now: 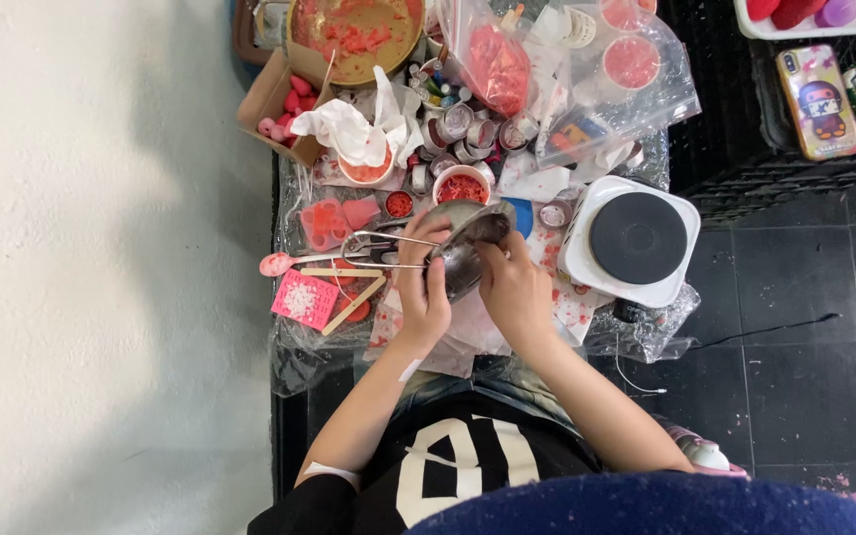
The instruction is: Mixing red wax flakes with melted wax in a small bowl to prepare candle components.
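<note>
Seen from overhead, at frame centre: a small worktop (294,367) wrapped in clear plastic sheeting and crowded with pink and red craft clutter. At top centre, a large round bowl (357,40) smeared with pinkish-orange paste. Right of centre, a white single hotplate (632,241) with a dark round burner, just beside the hands. Above it, clear plastic bags (587,89) holding red material and small round tins. At upper left, an open cardboard box (271,104) of small pink pieces, with crumpled white tissue (349,129) beside it.

In the middle, a small metal pan (463,248), tilted, its wire handle running out toward the left. Left hand (421,287) wrapped around the pan's near side by the handle root, fingers curled closed on it. Right hand (512,287) at the pan's right rim, fingers bent and pressed onto or into the bowl (whether something small sits pinched there cannot be told).

Left of the hands: a pink spoon (284,263), wooden sticks (354,292) lying crossed, a pink square card (304,299). Just above the pan, a small white cup (462,185) of red bits.

At upper right, on a dark crate, a phone (820,101) in a cartoon case.
</note>
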